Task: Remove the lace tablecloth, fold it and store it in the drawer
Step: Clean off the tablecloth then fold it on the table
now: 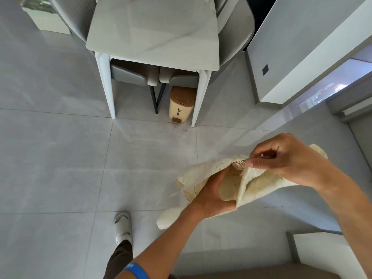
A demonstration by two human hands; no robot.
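- My left hand point(213, 193) cups the lace tablecloth point(249, 184) from below, palm up, fingers curled round the bundled cream fabric, so the weight sits in my palm and the folds cannot slide out.
- My right hand point(285, 158) pinches a top edge of the cloth between thumb and fingers and lifts it; I judge this is to find an edge and lay one layer over the next.
- The tablecloth is in the air between my two hands, over the tiled floor point(60, 158) and well apart from the dining table point(153, 33), whose pale marble-look top is bare. So removal looks done and folding is under way.
- The cloth is bunched, not yet a flat packet; one end pokes out past my right wrist, and a rolled pale part hangs below my left forearm.
- I stand back from the table, my slippered foot point(122, 226) on the tiles, which leaves room for loose ends to hang.
- Containers: a small cream pedal bin point(180, 105) with a brown lid stands under the table beside a leg; the lid is down, so I cannot tell what is inside.
- No open drawer shows. The cabinet point(291, 57) at right has plain fronts, and I cannot tell which is the drawer.
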